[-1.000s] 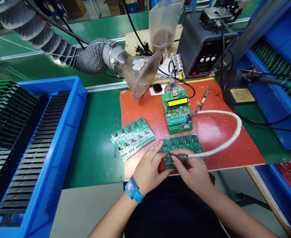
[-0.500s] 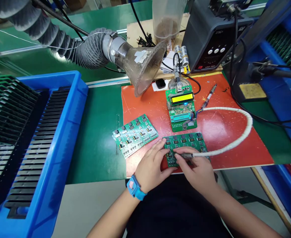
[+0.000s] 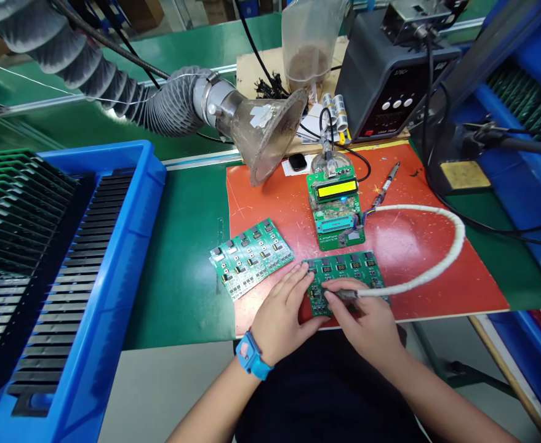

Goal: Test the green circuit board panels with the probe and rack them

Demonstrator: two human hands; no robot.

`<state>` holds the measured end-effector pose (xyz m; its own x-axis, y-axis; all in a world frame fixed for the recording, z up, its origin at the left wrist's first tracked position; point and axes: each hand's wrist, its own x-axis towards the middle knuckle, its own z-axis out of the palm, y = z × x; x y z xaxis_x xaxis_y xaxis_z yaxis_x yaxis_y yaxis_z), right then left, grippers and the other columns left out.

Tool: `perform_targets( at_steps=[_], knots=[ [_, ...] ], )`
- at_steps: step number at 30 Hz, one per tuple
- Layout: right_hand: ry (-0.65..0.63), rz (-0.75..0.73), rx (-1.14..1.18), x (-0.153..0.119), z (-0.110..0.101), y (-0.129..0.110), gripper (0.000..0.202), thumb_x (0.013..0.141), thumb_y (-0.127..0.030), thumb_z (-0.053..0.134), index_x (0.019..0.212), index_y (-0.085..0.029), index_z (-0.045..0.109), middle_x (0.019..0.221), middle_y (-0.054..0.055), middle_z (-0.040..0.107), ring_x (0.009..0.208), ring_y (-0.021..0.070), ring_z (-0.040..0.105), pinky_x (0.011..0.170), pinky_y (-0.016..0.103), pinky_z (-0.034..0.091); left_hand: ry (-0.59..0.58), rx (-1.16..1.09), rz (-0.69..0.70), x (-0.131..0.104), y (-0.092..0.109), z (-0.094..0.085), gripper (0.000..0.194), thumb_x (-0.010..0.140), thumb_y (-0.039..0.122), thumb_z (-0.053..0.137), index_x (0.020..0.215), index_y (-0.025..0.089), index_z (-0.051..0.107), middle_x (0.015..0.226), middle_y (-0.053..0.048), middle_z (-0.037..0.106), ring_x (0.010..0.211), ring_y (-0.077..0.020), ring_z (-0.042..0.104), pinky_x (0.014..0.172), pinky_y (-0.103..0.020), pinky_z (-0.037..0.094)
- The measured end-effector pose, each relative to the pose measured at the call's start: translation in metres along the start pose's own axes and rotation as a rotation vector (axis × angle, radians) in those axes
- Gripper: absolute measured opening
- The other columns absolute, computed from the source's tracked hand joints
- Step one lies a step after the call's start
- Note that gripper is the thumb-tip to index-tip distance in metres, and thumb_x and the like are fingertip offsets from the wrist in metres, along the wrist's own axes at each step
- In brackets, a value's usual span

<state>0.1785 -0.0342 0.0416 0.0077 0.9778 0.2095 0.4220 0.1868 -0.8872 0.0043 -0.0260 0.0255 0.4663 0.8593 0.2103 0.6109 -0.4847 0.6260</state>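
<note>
On the mat (image 3: 440, 292), by the table's (image 3: 187, 258) front edge, the board (image 3: 348, 272) is touched at its left end by the left hand (image 3: 283, 312), its fingers laid together, thumb spread. Above the board, the probe (image 3: 349, 294) is pinched by the right hand's (image 3: 372, 317) thumb and forefinger. Farther from that edge, the screen unit (image 3: 336, 208) is placed.

Left of centre, a strip of green bench (image 3: 182, 258) lies open between the blue crate (image 3: 143, 203) and the askew circuit board (image 3: 252, 257); right of centre, the white-sleeved cable (image 3: 460, 237) loops around open red mat (image 3: 404, 243), barring level entry from the right; the programmer board (image 3: 337, 209) blocks the way up-frame from the left hand (image 3: 285, 312) and right hand (image 3: 366, 315), which crowd the lower centre; the extractor funnel (image 3: 270, 134) overhangs upper centre.
</note>
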Motion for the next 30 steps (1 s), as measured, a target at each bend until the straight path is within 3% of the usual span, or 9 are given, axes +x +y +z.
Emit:
perform_targets(
  at_steps=[10, 14, 17, 23, 30],
  knots=[
    [-0.029, 0.03, 0.024, -0.002, 0.002, 0.004, 0.009, 0.092, -0.02, 0.055, 0.097, -0.02, 0.062, 0.094, 0.006, 0.069, 0.087, 0.0198, 0.069, 0.061, 0.025, 0.058, -0.067, 0.049, -0.04, 0.003, 0.002, -0.003, 0.089, 0.076, 0.025, 0.076, 0.148, 0.021, 0.024, 0.147, -0.017, 0.044, 0.136, -0.0317, 0.044, 0.108, -0.052, 0.046],
    [-0.029, 0.021, 0.012, -0.001, 0.002, 0.004, 0.009, 0.091, -0.019, 0.055, 0.096, -0.02, 0.063, 0.093, 0.006, 0.069, 0.084, 0.0188, 0.069, 0.06, 0.024, 0.057, -0.121, 0.111, -0.083, 0.012, 0.011, -0.006, 0.102, 0.07, 0.029, 0.082, 0.15, 0.018, 0.018, 0.139, -0.02, 0.048, 0.13, -0.0357, 0.049, 0.104, -0.053, 0.048],
    [-0.033, 0.025, 0.012, 0.0, 0.002, 0.004, 0.009, 0.091, -0.02, 0.055, 0.095, -0.02, 0.063, 0.092, 0.006, 0.069, 0.082, 0.0187, 0.069, 0.06, 0.024, 0.057, -0.136, 0.155, -0.106, 0.019, 0.014, -0.005, 0.102, 0.068, 0.029, 0.083, 0.149, 0.015, 0.021, 0.132, -0.021, 0.05, 0.125, -0.0372, 0.052, 0.1, -0.053, 0.051],
    [-0.036, 0.021, 0.013, 0.0, 0.002, 0.004, 0.009, 0.091, -0.02, 0.054, 0.094, -0.019, 0.063, 0.093, 0.006, 0.069, 0.082, 0.0189, 0.069, 0.06, 0.024, 0.057, -0.144, 0.204, -0.064, 0.022, 0.01, -0.003, 0.105, 0.069, 0.03, 0.082, 0.149, 0.013, 0.016, 0.151, -0.026, 0.031, 0.138, -0.0396, 0.038, 0.107, -0.053, 0.045],
    [-0.028, 0.016, 0.018, 0.0, 0.001, 0.004, 0.009, 0.091, -0.02, 0.055, 0.095, -0.02, 0.063, 0.092, 0.006, 0.069, 0.083, 0.0186, 0.069, 0.06, 0.023, 0.056, -0.163, 0.189, -0.074, 0.022, 0.008, -0.003, 0.106, 0.069, 0.033, 0.082, 0.15, 0.015, 0.015, 0.148, -0.022, 0.04, 0.136, -0.0376, 0.042, 0.109, -0.054, 0.043]
  ],
)
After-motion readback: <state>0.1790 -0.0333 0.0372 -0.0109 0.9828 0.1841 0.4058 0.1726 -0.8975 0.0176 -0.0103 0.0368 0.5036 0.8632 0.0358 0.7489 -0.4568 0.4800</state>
